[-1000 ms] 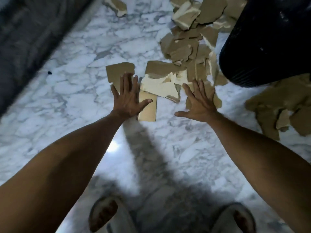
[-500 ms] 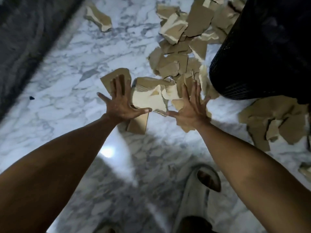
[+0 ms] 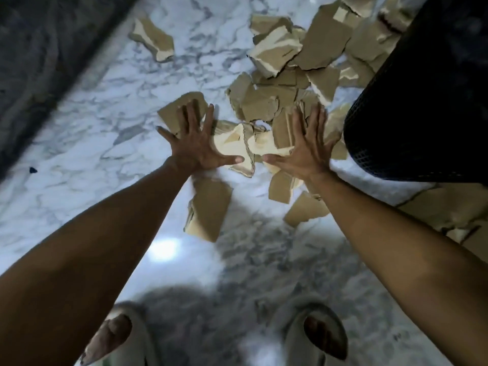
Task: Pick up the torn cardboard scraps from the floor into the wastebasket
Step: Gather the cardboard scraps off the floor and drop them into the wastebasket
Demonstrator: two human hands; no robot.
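Torn brown cardboard scraps (image 3: 266,101) lie in a heap on the white marble floor (image 3: 92,133), running up to the black mesh wastebasket (image 3: 422,101) at the right. My left hand (image 3: 196,146) is flat with fingers spread on the heap's left edge, over one brown scrap (image 3: 179,109). My right hand (image 3: 306,151) is flat and spread on scraps beside the basket. Pale torn pieces (image 3: 245,143) sit bunched between my thumbs. Neither hand grips anything.
One lone scrap (image 3: 153,39) lies far left of the heap. More scraps (image 3: 449,207) lie on the floor right of my right arm. A dark surface (image 3: 39,48) borders the floor at upper left. My feet in light slippers (image 3: 317,336) stand at the bottom.
Both hands have moved inward toward each other, pushing the scraps between them into a tighter bunch. The view has shifted closer to the wastebasket.
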